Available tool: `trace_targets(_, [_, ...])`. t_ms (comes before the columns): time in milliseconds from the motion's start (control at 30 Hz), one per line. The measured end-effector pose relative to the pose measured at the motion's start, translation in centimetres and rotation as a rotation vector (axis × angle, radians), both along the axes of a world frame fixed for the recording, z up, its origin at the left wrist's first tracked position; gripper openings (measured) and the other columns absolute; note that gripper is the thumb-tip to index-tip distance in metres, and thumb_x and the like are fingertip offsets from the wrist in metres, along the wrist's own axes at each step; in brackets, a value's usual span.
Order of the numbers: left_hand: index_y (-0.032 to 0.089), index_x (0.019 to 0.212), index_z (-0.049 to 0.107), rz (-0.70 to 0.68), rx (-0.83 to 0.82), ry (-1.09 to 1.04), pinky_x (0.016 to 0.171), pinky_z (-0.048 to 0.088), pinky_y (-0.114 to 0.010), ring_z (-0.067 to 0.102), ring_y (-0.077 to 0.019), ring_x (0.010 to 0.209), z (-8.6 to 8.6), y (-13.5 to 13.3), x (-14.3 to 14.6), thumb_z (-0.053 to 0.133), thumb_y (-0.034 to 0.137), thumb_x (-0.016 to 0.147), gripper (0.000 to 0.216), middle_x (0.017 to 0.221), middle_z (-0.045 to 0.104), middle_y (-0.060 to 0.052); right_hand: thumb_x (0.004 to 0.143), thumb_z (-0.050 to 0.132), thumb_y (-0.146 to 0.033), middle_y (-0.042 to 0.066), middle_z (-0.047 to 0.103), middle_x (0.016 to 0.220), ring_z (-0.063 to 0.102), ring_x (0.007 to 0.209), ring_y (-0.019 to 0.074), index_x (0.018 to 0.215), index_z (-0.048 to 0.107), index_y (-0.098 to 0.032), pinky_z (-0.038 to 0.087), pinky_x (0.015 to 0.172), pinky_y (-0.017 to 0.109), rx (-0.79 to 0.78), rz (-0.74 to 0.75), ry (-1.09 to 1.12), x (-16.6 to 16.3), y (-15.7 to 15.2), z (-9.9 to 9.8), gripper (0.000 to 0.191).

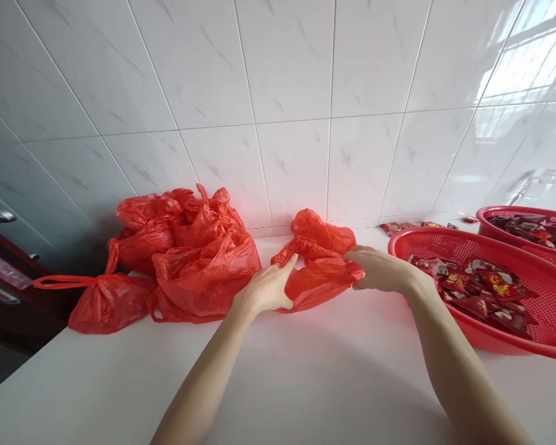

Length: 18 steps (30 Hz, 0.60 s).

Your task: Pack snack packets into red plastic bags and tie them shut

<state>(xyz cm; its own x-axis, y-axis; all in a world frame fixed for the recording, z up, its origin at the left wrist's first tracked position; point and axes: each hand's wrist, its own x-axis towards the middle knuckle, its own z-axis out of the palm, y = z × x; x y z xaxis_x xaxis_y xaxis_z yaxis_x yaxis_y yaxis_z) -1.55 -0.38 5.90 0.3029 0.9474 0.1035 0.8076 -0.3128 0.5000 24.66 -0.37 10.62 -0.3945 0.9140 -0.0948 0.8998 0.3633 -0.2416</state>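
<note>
A thin red plastic bag (319, 281) lies crumpled on the white tabletop, its sides spread between my two hands. My left hand (269, 285) grips its left side, thumb and fingers spread around the edge with the fingertips partly covered by the plastic. On the opposite side, my right hand (375, 269) holds the bag's right edge, its fingers bent and partly hidden. What the bag contains, if anything, cannot be made out.
Several filled red bags (204, 266) are piled at left, beside a knotted bag (113, 303). At right stand a red basket (549, 309) of small wrapped packets (484, 290) and a second basket (495, 213). Loose packets (405, 226) lie along the tiled wall (291, 167).
</note>
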Motion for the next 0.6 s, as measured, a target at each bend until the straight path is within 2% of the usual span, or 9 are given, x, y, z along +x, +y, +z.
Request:
trace_targets(100, [0.031, 0.149, 0.046, -0.020, -0.039, 0.105, 0.054, 0.041, -0.027, 0.069, -0.0293, 0.079, 0.5, -0.8, 0.5, 0.070, 0.019, 0.051, 0.101, 0.106, 0.071, -0.010, 0.091, 0.054, -0.022, 0.010, 0.063, 0.123, 0.059, 0.109, 0.0254, 0.113, 0.065, -0.022, 0.046, 0.082, 0.032, 0.138, 0.174, 0.213, -1.0, -1.5, 0.4, 0.024])
trace_targets(167, [0.033, 0.152, 0.041, -0.031, -0.061, 0.106, 0.060, 0.044, -0.030, 0.069, -0.0346, 0.094, 0.7, -1.2, 0.8, 0.071, 0.018, 0.053, 0.105, 0.126, 0.067, -0.014, 0.095, 0.045, -0.019, 0.007, 0.067, 0.110, 0.062, 0.096, 0.0211, 0.105, 0.066, -0.022, 0.045, 0.077, 0.030, 0.177, 0.311, 0.283, -2.3, -2.2, 0.2, 0.023])
trace_targets(267, [0.035, 0.156, 0.034, -0.056, -0.035, 0.067, 0.063, 0.046, -0.030, 0.069, -0.0357, 0.101, 1.0, -1.7, 0.9, 0.072, 0.016, 0.053, 0.111, 0.141, 0.060, -0.014, 0.091, 0.040, -0.006, 0.003, 0.064, 0.078, 0.058, 0.072, 0.0170, 0.081, 0.063, -0.020, 0.037, 0.061, 0.029, 0.106, 0.415, 0.110, -4.7, -2.1, -1.1, 0.028])
trace_targets(333, [0.036, 0.158, 0.029, -0.041, 0.002, 0.089, 0.062, 0.045, -0.029, 0.070, -0.0335, 0.096, 1.2, -2.1, 1.0, 0.072, 0.014, 0.054, 0.114, 0.145, 0.056, -0.016, 0.088, 0.041, -0.002, 0.003, 0.062, 0.072, 0.058, 0.067, 0.0173, 0.073, 0.058, -0.019, 0.033, 0.058, 0.029, 0.016, 0.344, -0.073, -5.8, -1.3, -2.2, 0.028])
trace_targets(433, [0.036, 0.157, 0.029, 0.038, 0.043, 0.174, 0.066, 0.046, -0.030, 0.070, -0.0337, 0.097, 2.0, -2.8, 1.1, 0.072, 0.018, 0.060, 0.108, 0.148, 0.051, -0.018, 0.090, 0.046, -0.006, 0.008, 0.067, 0.080, 0.064, 0.078, 0.0228, 0.072, 0.058, -0.018, 0.038, 0.062, 0.030, -0.094, 0.137, -0.255, -6.1, -0.2, -3.3, 0.025])
trace_targets(500, [0.036, 0.156, 0.032, 0.111, 0.052, 0.184, 0.071, 0.048, -0.034, 0.068, -0.0377, 0.103, 2.5, -3.1, 0.9, 0.073, 0.022, 0.064, 0.101, 0.147, 0.050, -0.020, 0.093, 0.052, -0.017, 0.011, 0.070, 0.090, 0.067, 0.089, 0.0272, 0.078, 0.062, -0.017, 0.041, 0.066, 0.032, -0.121, 0.061, -0.279, -5.7, 0.2, -3.4, 0.018])
trace_targets(567, [0.034, 0.155, 0.033, 0.173, 0.096, 0.154, 0.077, 0.050, -0.038, 0.066, -0.0413, 0.109, 2.8, -3.0, 0.3, 0.074, 0.023, 0.067, 0.098, 0.147, 0.050, -0.021, 0.089, 0.063, -0.026, 0.014, 0.070, 0.097, 0.067, 0.094, 0.0303, 0.090, 0.065, -0.015, 0.044, 0.068, 0.033, -0.143, 0.020, -0.287, -5.2, 0.2, -3.1, 0.010])
trace_targets(600, [0.034, 0.155, 0.032, 0.193, 0.145, 0.132, 0.079, 0.050, -0.040, 0.064, -0.0421, 0.111, 2.8, -2.8, 0.0, 0.074, 0.024, 0.067, 0.097, 0.147, 0.050, -0.021, 0.086, 0.067, -0.026, 0.015, 0.070, 0.099, 0.067, 0.096, 0.0311, 0.097, 0.065, -0.014, 0.045, 0.068, 0.033, -0.156, 0.002, -0.293, -5.0, 0.1, -2.9, 0.017])
